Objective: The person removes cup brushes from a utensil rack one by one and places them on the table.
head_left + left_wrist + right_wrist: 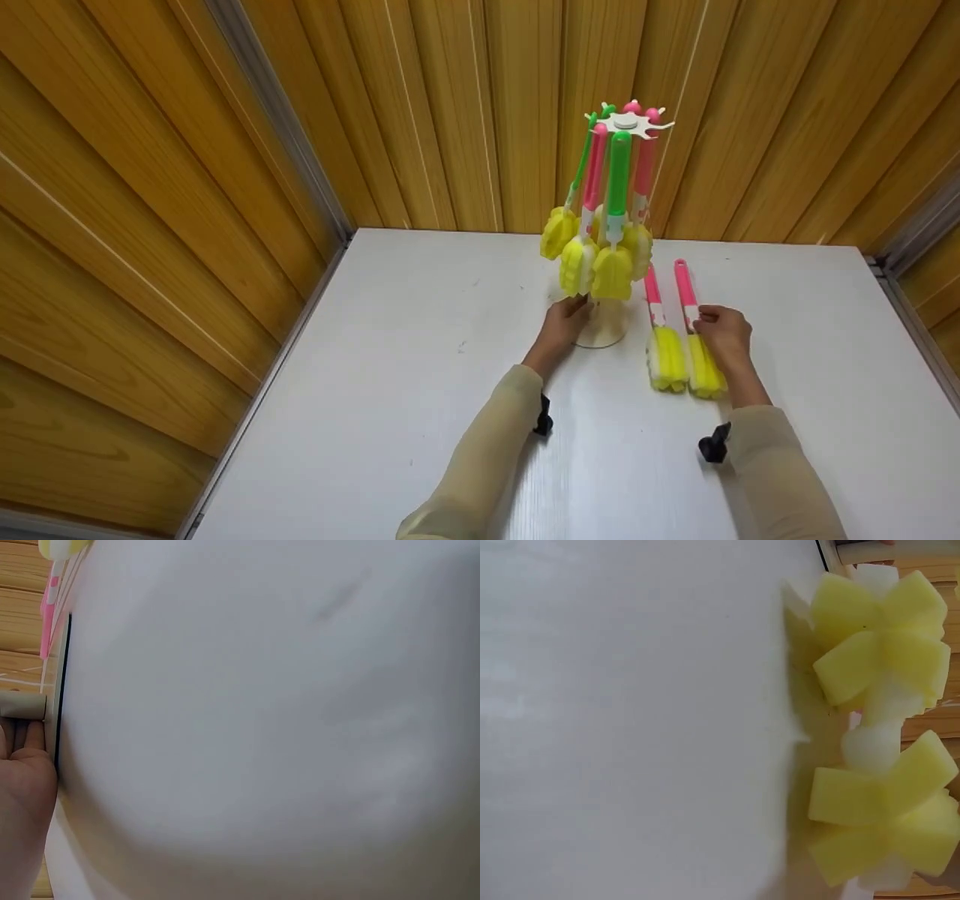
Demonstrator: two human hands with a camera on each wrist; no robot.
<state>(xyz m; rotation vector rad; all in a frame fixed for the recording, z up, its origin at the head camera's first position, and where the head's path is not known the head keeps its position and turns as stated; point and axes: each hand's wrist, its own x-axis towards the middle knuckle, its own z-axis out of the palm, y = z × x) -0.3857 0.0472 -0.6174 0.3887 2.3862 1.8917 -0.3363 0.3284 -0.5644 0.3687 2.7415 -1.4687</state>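
Observation:
A white stand point(604, 330) with a round base and a hooked top disc carries several hanging sponge brushes with pink or green handles and yellow-white heads. My left hand point(562, 322) is low at the stand, its fingers round the pale post point(22, 705) just above the base. Right of the stand, two pink-handled sponge brushes lie side by side, heads toward me. My right hand point(726, 334) pinches the outer brush point(705, 367) at its white neck. Beside it lies the inner brush point(667, 360). In the right wrist view, the outer head point(885, 810) largely hides my right hand.
The white table point(337, 420) runs back to a wood-panelled wall point(450, 112), with another panelled wall point(135, 247) on the left. The hanging heads point(611, 274) are close above my left hand. A black wrist device point(715, 444) shows at the right sleeve.

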